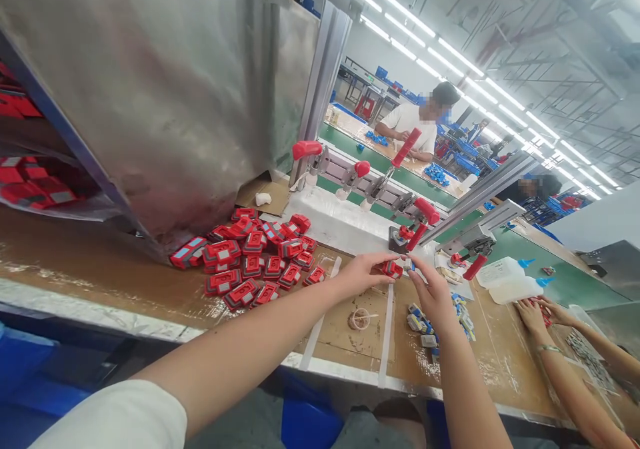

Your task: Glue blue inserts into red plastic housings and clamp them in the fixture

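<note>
Held out over the bench, my left hand (pixel 363 274) is closed on a small red plastic casing (pixel 394 269). My right hand (pixel 433 292) pinches a small blue-and-white block (pixel 409 264) close to the casing's right end; whether the two touch I cannot tell. To the left lies a heap of red-and-grey casings (pixel 254 262). Below my right hand are several loose blue-and-white blocks (pixel 421 322), and more blue-and-yellow ones (pixel 465 316) lie to its right. A small round clear dish (pixel 359 319) with a thin stick in it sits on the cardboard below my hands.
Behind my hands stands a clamp fixture with red handles (pixel 425 210). A large metal chute (pixel 165 102) rises at left. Two white bottles with blue caps (pixel 517 286) lie at right. A co-worker's hands (pixel 537 312) hold a red part there. Another person (pixel 415 126) sits across.
</note>
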A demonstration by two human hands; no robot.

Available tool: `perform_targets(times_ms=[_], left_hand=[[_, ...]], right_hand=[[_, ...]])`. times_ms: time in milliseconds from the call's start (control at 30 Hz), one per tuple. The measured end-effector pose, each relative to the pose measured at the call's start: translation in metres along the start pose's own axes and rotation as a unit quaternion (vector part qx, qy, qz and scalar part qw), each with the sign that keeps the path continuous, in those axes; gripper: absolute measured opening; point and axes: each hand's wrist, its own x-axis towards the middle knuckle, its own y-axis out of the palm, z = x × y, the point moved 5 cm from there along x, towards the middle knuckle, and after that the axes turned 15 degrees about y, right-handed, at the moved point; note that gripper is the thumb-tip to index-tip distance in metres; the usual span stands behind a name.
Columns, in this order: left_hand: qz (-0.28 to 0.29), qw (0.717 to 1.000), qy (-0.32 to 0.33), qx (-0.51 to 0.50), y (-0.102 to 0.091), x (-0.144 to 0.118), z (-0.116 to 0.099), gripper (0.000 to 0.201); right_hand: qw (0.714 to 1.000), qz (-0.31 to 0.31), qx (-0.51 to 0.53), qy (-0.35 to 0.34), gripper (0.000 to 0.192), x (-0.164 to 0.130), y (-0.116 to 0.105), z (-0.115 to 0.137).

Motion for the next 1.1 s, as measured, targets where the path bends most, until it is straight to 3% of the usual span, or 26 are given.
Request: perform_targets(times_ms=[133,333,500,567,633,767,867,1000,1033,1100], left_hand=[[-0.014,1.000,-0.021,0.017,-0.002,-0.002,0.005,0.061],[-0.020,0.998,-0.056,-0.006,-0.002,-0.004,0.011,0.043],[-0.051,0.994,-0.095,-0.028,-0.004,-0.005,0.015,0.050],[-0.048,0.991,-0.119,-0.028,-0.003,-0.004,0.016,0.056],[-0.033,0.989,-0.144,-0.030,-0.001,-0.004,0.014,0.065],[-0.007,0.990,-0.124,0.071,-0.005,-0.001,-0.003,0.081],[0.046,0.985,-0.052,0.157,-0.003,0.005,-0.021,0.073],[0.102,0.985,-0.049,0.129,0.005,0.015,-0.019,0.051],[0.098,0.986,-0.054,0.127,0.005,0.019,-0.015,0.051],[0.084,0.985,-0.060,0.140,0.003,0.026,-0.006,0.054]], right_hand=[[0.992,0.029,-0.086,-0.086,0.040,0.000,0.000,0.010],[0.966,0.020,-0.190,-0.172,0.042,-0.001,0.010,0.010],[0.958,0.034,-0.220,-0.183,0.061,-0.005,0.019,0.015],[0.964,0.057,-0.201,-0.161,0.079,-0.007,0.023,0.014],[0.977,0.060,-0.164,-0.125,0.084,-0.008,0.025,0.009],[0.997,0.075,-0.007,0.024,0.059,-0.003,0.034,-0.012],[0.960,0.157,0.186,0.139,0.041,-0.001,0.048,-0.027],[0.879,0.231,0.350,0.225,0.041,-0.002,0.064,-0.037],[0.876,0.223,0.356,0.236,0.043,0.001,0.064,-0.040],[0.902,0.148,0.321,0.247,0.049,0.013,0.055,-0.048]])
